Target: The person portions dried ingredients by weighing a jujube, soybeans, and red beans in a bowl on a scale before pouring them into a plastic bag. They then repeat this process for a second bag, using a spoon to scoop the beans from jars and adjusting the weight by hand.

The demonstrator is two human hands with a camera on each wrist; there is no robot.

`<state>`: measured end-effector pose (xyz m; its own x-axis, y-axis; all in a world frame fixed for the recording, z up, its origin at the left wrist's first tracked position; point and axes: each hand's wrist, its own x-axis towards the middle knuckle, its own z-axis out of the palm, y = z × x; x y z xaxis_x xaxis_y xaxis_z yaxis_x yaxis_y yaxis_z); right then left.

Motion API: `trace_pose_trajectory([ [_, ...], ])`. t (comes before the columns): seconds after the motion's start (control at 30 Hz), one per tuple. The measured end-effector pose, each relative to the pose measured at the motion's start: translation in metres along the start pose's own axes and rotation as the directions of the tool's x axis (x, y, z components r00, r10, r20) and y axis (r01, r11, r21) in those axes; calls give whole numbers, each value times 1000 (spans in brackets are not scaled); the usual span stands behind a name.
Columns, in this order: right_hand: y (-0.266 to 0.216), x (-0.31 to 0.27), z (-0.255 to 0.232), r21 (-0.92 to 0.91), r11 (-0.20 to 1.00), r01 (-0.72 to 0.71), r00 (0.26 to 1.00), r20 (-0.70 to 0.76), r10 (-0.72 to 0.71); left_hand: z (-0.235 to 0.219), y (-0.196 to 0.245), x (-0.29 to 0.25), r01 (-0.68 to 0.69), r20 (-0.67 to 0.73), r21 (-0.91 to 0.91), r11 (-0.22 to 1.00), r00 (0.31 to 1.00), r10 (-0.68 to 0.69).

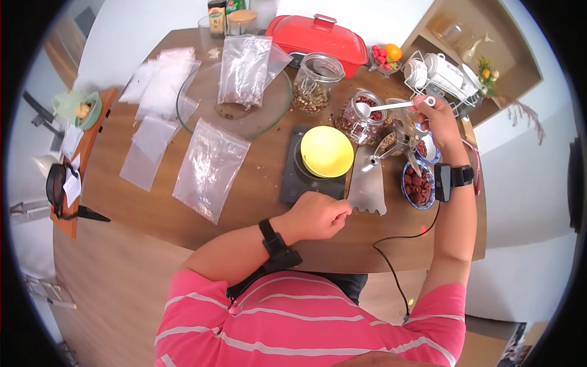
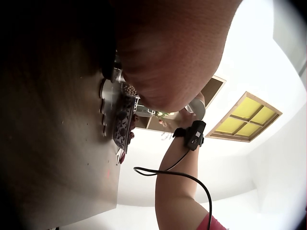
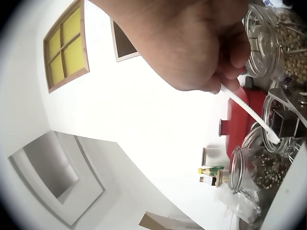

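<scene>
Pinching the white spoon (image 1: 391, 106) by its handle end: right hand (image 1: 437, 122). Spoon's scoop is at the mouth of the red-bean jar (image 1: 359, 125). Left hand (image 1: 315, 216) has fingers curled in, near edge of black scale (image 1: 292, 182); can't tell if it grips anything. Yellow bowl (image 1: 327, 151) sits on scale, scalloped sheet (image 1: 368, 186) just beside it.

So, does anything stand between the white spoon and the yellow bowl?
Yes, the open glass jar: the white spoon's head is at its mouth, so its rim lies on the way to the yellow bowl. The left hand is on the bowl's near side, outside that line.
</scene>
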<state>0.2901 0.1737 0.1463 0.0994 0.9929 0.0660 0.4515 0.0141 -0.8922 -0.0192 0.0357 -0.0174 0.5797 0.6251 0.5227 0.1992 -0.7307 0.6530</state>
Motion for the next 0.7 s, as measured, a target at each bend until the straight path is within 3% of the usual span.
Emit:
trace_pose_trajectory([
  [0.27, -5, 15, 6, -38, 999, 3, 999, 53, -1, -1, 2, -1, -7, -30, -24, 1000, 1000, 7],
  [0.33, 0, 18, 5, 111, 990, -93, 993, 80, 84, -1, 2, 0, -3, -10, -14, 1000, 1000, 2],
  [0.43, 4, 22, 0, 175, 970, -170, 985, 69, 160, -2, 3, 0, -8, -27, -7, 1000, 1000, 7],
  [0.6, 15, 23, -5, 215, 952, -216, 976, 18, 217, -2, 1, 1, -8, -45, -21, 1000, 999, 7],
  [0.7, 16, 16, -10, 263, 950, -169, 981, -44, 187, -3, 2, 1, -3, -32, -14, 1000, 999, 2],
])
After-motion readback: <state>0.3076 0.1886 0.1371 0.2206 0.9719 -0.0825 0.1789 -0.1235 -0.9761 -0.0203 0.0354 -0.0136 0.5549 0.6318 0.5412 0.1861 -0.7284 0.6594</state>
